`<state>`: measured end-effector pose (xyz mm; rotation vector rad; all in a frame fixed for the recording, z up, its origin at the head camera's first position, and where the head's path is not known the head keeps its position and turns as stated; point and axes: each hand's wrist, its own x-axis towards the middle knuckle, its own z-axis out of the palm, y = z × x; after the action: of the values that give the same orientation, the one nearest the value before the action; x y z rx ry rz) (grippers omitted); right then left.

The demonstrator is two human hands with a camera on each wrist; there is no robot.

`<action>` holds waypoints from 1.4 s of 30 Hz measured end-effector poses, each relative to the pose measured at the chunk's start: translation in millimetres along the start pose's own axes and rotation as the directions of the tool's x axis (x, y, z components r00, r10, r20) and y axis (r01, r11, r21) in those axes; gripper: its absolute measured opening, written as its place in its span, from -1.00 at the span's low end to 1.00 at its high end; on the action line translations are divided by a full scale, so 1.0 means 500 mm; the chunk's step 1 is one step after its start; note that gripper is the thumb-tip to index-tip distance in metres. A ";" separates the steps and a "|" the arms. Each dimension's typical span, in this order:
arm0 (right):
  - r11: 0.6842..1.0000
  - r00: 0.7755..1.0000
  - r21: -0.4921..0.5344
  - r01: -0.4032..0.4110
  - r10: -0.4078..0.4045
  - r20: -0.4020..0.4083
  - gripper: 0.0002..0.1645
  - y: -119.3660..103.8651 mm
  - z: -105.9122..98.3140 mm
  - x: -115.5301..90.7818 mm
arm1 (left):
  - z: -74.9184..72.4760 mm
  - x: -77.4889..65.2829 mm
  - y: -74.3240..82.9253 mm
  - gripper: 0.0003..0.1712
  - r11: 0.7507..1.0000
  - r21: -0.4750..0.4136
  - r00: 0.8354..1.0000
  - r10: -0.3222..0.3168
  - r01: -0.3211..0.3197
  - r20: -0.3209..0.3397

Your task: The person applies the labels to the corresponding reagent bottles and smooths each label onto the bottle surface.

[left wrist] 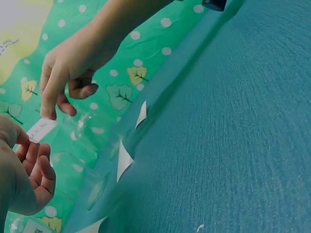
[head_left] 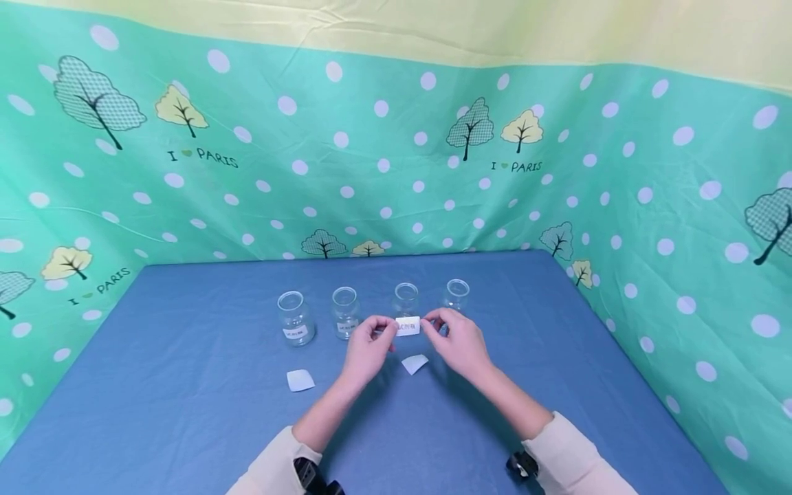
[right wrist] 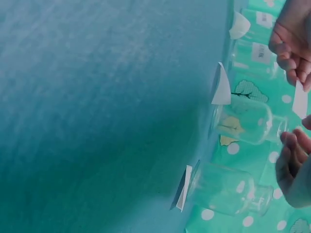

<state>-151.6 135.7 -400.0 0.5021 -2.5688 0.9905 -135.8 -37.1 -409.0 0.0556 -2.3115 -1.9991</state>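
A small white label (head_left: 408, 326) with dark printed characters is held upright between both hands, above the table. My left hand (head_left: 369, 349) pinches its left end between thumb and forefinger. At its right end are the thumb and forefinger of my right hand (head_left: 459, 342), pinching the edge. Behind the hands stand two plain glass jars, a middle jar (head_left: 406, 291) and a right jar (head_left: 457, 289), partly covered by the label and right hand. Further left, a jar (head_left: 292, 313) and its neighbour jar (head_left: 344, 302) each bear a similar label.
White paper pieces lie on the blue tablecloth (head_left: 204, 385): a left piece (head_left: 300, 380), a middle piece (head_left: 414, 364) below the label, and a piece (right wrist: 183, 189) by the right jar. A green dotted curtain (head_left: 346, 137) surrounds the table's back and sides.
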 end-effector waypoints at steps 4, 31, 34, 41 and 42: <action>0.968 0.981 0.184 -0.169 0.148 0.122 -0.88 0.004 0.000 0.005 | 0.000 0.003 -0.006 -0.76 1.000 -0.010 1.000 -0.005 0.005 0.002; 0.928 0.932 0.221 -0.300 0.236 0.275 -0.91 0.033 0.004 0.013 | 0.004 0.014 -0.026 -0.85 0.962 0.233 0.989 0.124 -0.140 0.082; 0.924 0.928 0.225 -0.308 0.240 0.285 -0.89 0.040 0.008 0.016 | 0.006 0.017 -0.028 -0.85 0.949 0.272 0.986 0.147 -0.162 0.073; 0.920 0.926 0.229 -0.317 0.248 0.285 -0.88 0.049 0.018 0.026 | 0.013 0.024 -0.030 -0.87 0.917 0.363 0.986 0.166 -0.167 0.034; 0.920 0.926 0.230 -0.318 0.249 0.283 -0.88 0.050 0.020 0.028 | 0.014 0.026 -0.031 -0.86 0.911 0.378 0.985 0.167 -0.166 0.029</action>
<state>-176.8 143.2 -415.4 0.3412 -2.7989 1.4845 -149.7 -33.5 -424.7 -0.1102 -2.5678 -1.4503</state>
